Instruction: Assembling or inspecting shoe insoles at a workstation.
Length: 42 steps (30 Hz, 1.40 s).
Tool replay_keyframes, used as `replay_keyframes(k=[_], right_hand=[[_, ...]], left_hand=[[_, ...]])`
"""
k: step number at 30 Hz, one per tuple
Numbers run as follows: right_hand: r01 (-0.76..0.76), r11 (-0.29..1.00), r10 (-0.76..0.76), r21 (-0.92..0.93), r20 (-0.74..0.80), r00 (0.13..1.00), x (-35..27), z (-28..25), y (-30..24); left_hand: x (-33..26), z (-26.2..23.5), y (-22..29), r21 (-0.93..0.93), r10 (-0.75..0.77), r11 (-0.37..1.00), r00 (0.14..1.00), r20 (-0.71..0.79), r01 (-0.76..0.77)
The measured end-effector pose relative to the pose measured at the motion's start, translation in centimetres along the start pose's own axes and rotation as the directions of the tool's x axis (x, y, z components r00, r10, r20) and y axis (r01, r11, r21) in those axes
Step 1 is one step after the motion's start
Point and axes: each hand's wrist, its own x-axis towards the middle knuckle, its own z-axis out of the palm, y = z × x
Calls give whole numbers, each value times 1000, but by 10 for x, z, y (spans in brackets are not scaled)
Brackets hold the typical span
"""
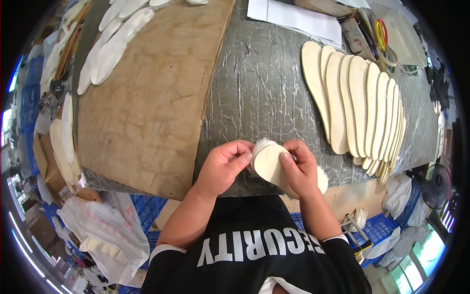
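Observation:
Between my hands, over the near edge of the table, is a cream insole (270, 162) with white fluffy pile showing along its edge. My right hand (299, 166) grips its middle, the thumb pressed on the smooth cream face. At the rounded left end, my left hand (226, 164) pinches the fluffy rim between thumb and fingers. The fingers beneath the insole are hidden. To the right, several cream insoles (360, 98) lie fanned out in an overlapping row, smooth side up.
A brown wooden board (152, 112) covers the table's left part, with several white fluffy insoles (122, 46) at its far end. White paper sheets (293, 22) lie at the back. Scissors (381, 34) with red and yellow handles stand in a holder. Blue crates (374, 232) sit below.

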Motion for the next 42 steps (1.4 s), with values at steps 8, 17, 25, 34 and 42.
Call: replay_keyframes(k=[8,17,25,34,42], right_hand=[[36,999,-36,16,31,999,0,-2,2],[53,998,-54,38,34,998,3,-5,3],[34,999,-35,38,26,999,3,-5,3],[34,999,-34,12,17,999,4,-3,3],[-4,1000,4,24,-12,1000,2,0,2]], left_hand=[[2,7,0,3,58,998,998,-10,-58],[3,11,1,53,90,994,996,10,-90],[4,14,4,82,118,989,993,30,-121],[1,19,12,238,168,956,985,34,-171],[-3,20,12,296,152,942,987,43,-158]])
